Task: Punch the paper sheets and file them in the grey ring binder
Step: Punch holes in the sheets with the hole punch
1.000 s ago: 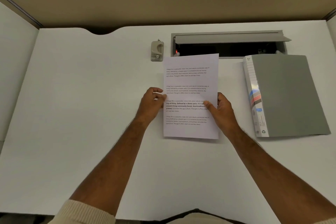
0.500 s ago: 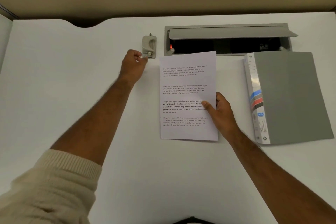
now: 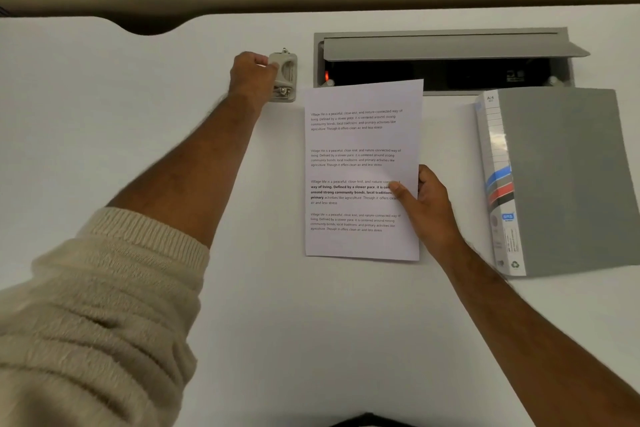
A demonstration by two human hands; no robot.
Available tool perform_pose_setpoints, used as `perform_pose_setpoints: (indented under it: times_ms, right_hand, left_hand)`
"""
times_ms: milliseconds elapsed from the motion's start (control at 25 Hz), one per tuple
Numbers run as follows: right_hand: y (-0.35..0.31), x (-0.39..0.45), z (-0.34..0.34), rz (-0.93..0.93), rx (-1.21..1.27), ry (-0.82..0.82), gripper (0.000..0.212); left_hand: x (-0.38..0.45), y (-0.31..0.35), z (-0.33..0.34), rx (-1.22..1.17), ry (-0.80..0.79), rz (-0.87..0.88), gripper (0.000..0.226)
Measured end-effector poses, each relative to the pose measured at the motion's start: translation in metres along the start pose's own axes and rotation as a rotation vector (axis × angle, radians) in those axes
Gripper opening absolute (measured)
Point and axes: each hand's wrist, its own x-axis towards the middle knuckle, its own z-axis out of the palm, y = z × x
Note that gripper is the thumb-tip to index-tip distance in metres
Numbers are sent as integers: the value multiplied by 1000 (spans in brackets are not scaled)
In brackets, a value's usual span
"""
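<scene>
Printed paper sheets point(image 3: 360, 156) lie in the middle of the white desk point(image 3: 104, 121). My right hand point(image 3: 427, 204) pinches their right edge, thumb on top of the text. A small grey hole punch point(image 3: 285, 76) stands at the back, left of the sheets. My left hand point(image 3: 251, 74) reaches far forward and grips its left side with curled fingers. The grey ring binder point(image 3: 568, 177) lies closed on the right, its labelled spine facing the sheets.
An open cable hatch point(image 3: 443, 61) with a raised grey flap is set into the desk behind the sheets and binder. The desk's back edge has a curved notch point(image 3: 149, 29) at the left. A beige wall rises behind.
My left hand let go of the sheets, reached forward to the hole punch and now grips it. My right hand kept hold of the sheets' right edge.
</scene>
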Motion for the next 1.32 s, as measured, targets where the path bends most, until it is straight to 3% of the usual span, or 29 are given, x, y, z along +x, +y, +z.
perform_pose_setpoints:
  times_ms: [320, 1320]
  right_hand:
    - [-4, -6, -3, -3, -2, -3, 29]
    - [19, -134, -10, -27, -1, -49, 25]
  left_hand:
    - [-24, -9, -13, -121, 3, -16, 22]
    - [-275, -145, -56, -196, -80, -88, 13]
